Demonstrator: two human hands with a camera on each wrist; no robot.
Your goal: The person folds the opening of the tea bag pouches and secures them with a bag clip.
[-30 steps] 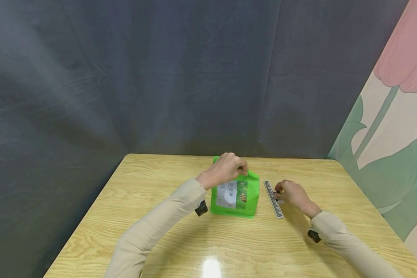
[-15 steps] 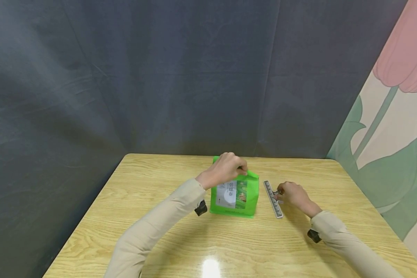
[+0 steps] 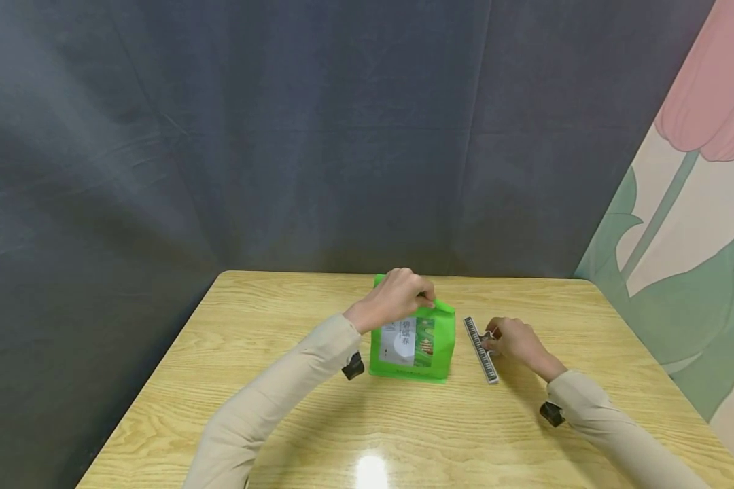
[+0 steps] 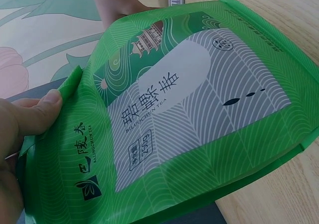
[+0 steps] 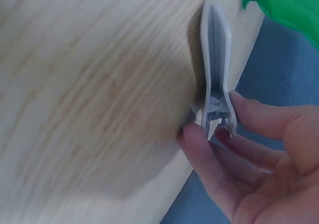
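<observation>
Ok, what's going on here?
A person's left hand grips the folded top of a green tea bag standing on the table. Their right hand pinches the handles of a long clip to the right of the bag. The clip is apart from the bag, not yet on its fold.

Table (image 3: pixel 416 438) lies free between the sleeves (image 3: pixel 278 395); a narrow lane parts green bag (image 3: pixel 405 346) and clip (image 3: pixel 480 351); the right hand (image 3: pixel 516 341) bars the clip's right; room behind the bag is unclear.
</observation>
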